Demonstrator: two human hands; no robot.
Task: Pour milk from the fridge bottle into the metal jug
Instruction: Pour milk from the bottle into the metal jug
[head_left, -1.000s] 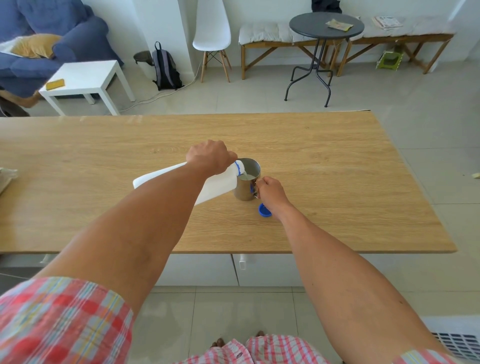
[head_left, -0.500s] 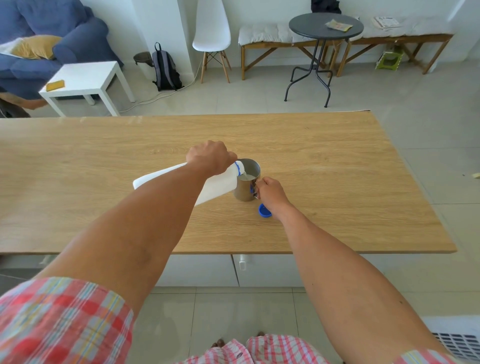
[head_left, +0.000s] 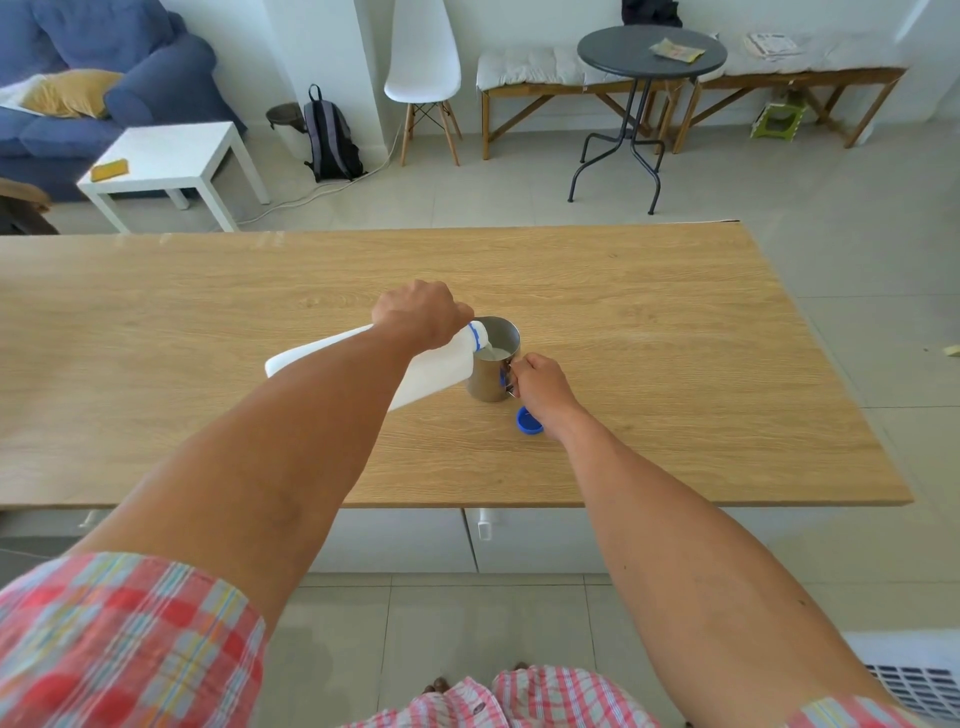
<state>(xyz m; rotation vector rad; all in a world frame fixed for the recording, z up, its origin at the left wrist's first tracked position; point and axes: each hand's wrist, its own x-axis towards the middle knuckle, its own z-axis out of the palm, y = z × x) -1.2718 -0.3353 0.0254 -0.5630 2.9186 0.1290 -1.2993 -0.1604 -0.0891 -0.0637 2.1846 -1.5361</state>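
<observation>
A white plastic milk bottle lies tipped almost level, its blue-ringed mouth over the rim of the metal jug. My left hand grips the bottle near its neck from above. White milk shows inside the jug, which stands upright on the wooden table. My right hand holds the jug by its handle on the near right side. The blue bottle cap lies on the table just in front of the jug, partly under my right wrist.
The table's near edge runs just below my forearms, with white drawers beneath it. Beyond the far edge stand a white side table, a white chair, a round dark table and a blue sofa.
Almost nothing has moved. Both hands keep their grip and the bottle stays tipped over the jug.
</observation>
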